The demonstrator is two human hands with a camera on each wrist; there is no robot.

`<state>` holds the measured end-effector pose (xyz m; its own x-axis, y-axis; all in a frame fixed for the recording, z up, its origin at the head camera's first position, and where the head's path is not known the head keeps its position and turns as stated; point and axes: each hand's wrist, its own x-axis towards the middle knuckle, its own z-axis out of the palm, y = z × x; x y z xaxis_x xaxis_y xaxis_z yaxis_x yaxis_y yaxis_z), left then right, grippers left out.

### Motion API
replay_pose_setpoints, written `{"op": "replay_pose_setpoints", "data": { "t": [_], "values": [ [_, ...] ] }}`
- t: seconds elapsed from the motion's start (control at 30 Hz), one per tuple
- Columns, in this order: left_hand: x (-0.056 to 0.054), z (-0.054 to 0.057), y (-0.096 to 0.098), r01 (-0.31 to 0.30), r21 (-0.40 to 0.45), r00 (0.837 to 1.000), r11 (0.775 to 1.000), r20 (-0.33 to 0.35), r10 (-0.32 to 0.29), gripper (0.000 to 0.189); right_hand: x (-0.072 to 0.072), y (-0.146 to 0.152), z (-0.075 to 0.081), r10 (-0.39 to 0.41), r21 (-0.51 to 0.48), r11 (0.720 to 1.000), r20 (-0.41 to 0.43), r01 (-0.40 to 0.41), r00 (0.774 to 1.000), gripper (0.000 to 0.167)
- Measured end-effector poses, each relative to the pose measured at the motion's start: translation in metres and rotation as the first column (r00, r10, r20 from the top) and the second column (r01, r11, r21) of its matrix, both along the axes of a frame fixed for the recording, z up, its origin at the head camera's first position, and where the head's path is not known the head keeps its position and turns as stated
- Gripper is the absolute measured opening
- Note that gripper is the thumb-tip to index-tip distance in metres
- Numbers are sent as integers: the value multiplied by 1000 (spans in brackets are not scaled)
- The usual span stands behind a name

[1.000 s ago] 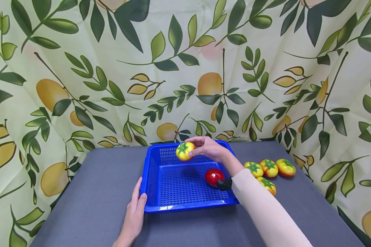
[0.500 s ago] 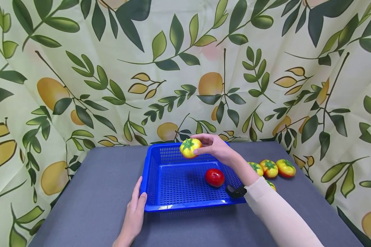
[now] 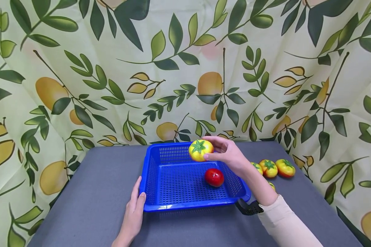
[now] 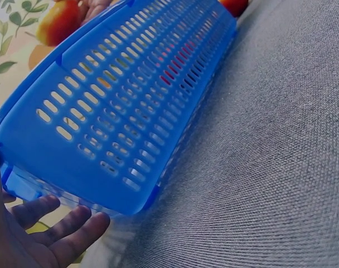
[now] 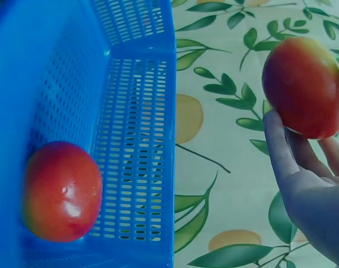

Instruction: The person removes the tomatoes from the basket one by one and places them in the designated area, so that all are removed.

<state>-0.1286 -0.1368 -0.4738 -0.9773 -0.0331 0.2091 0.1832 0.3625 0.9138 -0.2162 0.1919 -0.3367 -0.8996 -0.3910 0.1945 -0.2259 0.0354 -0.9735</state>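
My right hand pinches a tomato, yellow with a green star-shaped top, above the back right of a blue plastic basket. Its smooth red underside shows in the right wrist view, with the fingers around the tomato. A red tomato lies inside the basket at the right. My left hand is at the basket's left side, thumb at the rim of the front left corner. In the left wrist view several fingers of the left hand are spread and nearly straight by the basket's corner.
Several yellow-red tomatoes lie on the grey tabletop to the basket's right, some partly hidden by the right forearm. A leaf-patterned cloth hangs behind and at both sides. A black strap is on the right wrist.
My right hand has moved right with the tomato, which has turned its green top more towards the head camera. The left hand and the red tomato in the basket stay in place.
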Motion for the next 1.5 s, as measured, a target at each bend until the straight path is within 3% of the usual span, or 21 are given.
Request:
{"op": "replay_pose_setpoints", "data": {
  "t": [0.2, 0.57, 0.83, 1.23, 1.5],
  "values": [
    [0, -1, 0, -4, 3, 1000, 1000, -13, 4, 54, 16, 7, -4, -66, -12, 998, 5, 66, 998, 60],
    [-1, 0, -2, -2, 4, 1000, 1000, -7, 2, 54, 56, 10, -22, -168, -162, 969, 111, 185, 980, 61],
    [-1, 1, -2, 8, 7, 1000, 1000, 22, -8, 56, 81, 21, -36, -320, -178, 922, 147, 343, 936, 59],
    [0, 0, -3, 3, -3, 1000, 1000, 11, -3, 56, 103, 57, -42, -443, -203, 864, 128, 460, 888, 57],
    [-3, -2, -4, 14, 11, 1000, 1000, -10, -14, 55, 116, 86, -61, -507, -252, 809, 156, 531, 848, 56]
  ]
}}
